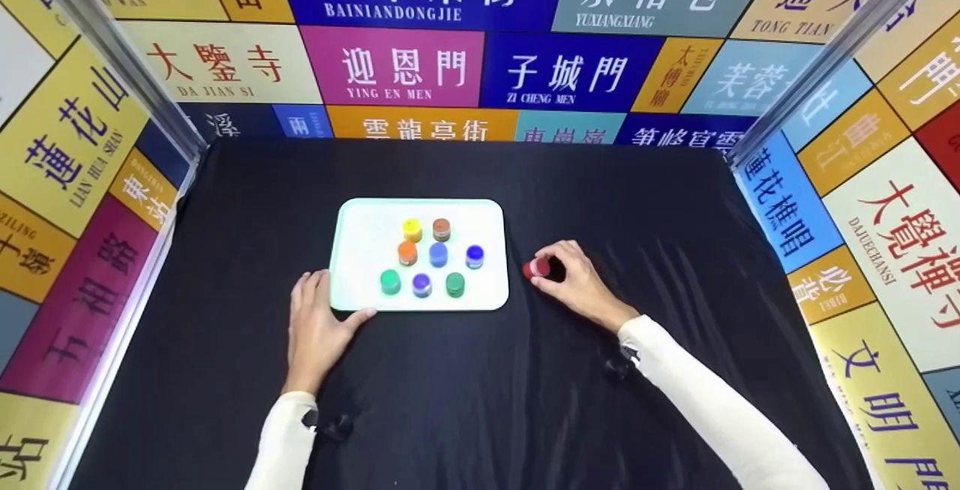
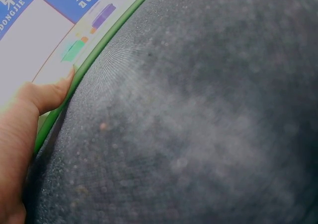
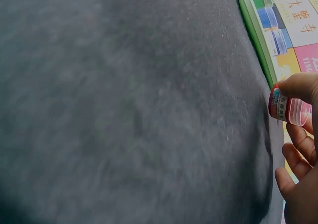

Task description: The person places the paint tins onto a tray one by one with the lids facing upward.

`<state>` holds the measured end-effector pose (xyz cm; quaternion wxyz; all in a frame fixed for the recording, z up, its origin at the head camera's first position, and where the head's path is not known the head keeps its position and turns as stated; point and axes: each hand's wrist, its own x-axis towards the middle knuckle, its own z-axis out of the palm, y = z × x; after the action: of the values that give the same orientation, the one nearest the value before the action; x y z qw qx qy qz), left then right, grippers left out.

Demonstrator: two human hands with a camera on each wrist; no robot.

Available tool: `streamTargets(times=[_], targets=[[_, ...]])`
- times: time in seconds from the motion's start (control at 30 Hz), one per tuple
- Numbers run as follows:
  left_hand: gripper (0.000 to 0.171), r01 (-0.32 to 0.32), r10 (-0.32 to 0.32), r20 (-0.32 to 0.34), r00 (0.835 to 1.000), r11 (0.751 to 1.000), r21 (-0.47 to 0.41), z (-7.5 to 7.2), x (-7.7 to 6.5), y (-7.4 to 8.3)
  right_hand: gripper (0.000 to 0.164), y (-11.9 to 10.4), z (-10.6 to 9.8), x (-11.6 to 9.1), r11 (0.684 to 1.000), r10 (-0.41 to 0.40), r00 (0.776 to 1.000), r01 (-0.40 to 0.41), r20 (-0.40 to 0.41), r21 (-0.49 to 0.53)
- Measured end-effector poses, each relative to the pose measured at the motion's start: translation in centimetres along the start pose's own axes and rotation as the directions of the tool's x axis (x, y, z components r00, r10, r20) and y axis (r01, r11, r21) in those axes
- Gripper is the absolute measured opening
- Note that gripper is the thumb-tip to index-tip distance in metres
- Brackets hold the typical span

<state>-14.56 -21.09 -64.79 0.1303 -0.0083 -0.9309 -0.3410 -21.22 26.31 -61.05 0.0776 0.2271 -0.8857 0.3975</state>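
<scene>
A white tray with a green rim lies on the black cloth, several small paint jars standing on it. My left hand spans its front left corner. The thumb rests on the front rim, and the straight fingers lie along the left side. In the left wrist view, the left hand touches the green rim with its thumb. Right of the tray, my right hand pinches a red paint jar between thumb and fingers. The right wrist view shows that jar tipped sideways, with a label on it.
On the tray stand jars of yellow, brown, orange, blue, dark blue, purple and two greens. Panels with printed signs wall in the back and both sides of the black cloth.
</scene>
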Motion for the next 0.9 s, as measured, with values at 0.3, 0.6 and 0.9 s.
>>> streamTargets(times=[0.3,0.6,0.9], targets=[[0.105,0.013,-0.013,0.007,1.000,1.000,-0.001,0.0,0.1,0.3,0.038,-0.4,0.8,1.2,1.000,0.008,1.000,-0.007,-0.003,0.030],[0.105,0.014,-0.014,0.000,1.000,1.000,-0.003,-0.2,0.1,0.2,0.037,-0.7,1.2,3.0,0.999,0.028,1.000,-0.028,0.008,0.035],[0.105,0.032,-0.032,0.026,0.999,0.999,-0.003,-0.2,0.0,0.3,0.034,-1.3,1.9,5.1,0.998,0.038,0.998,-0.041,0.049,0.047]])
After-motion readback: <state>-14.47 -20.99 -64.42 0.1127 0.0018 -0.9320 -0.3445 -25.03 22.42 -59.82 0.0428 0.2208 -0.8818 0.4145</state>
